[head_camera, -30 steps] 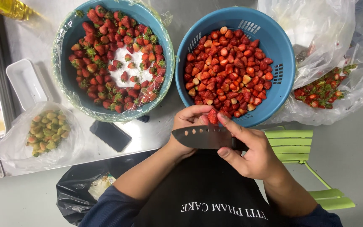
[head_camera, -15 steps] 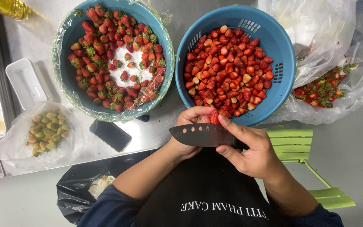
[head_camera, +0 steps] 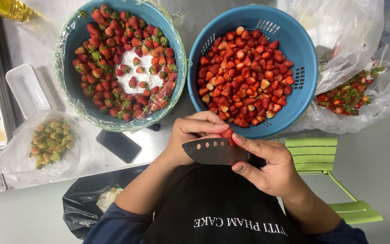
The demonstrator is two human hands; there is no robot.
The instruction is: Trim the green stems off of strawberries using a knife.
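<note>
Left fingers (head_camera: pixel 204 124) curled shut round strawberry (head_camera: pixel 227 133), holding it above lap, beside blue basket (head_camera: pixel 305 49). Right hand (head_camera: pixel 267 165) gripped knife (head_camera: pixel 211 151), blade against berry, thumb bracing for trimming cut.

Knife (head_camera: pixel 213 151): matt black blade, showing smooth. Baskets (head_camera: pixel 304 58): blue plastic, appearing slightly glossy. Bags (head_camera: pixel 339 36): clear film, crinkling and glinting. Tabletop (head_camera: pixel 28 43): brushed metal, reflecting dully. Strawberries (head_camera: pixel 244 72): looking glossy.
</note>
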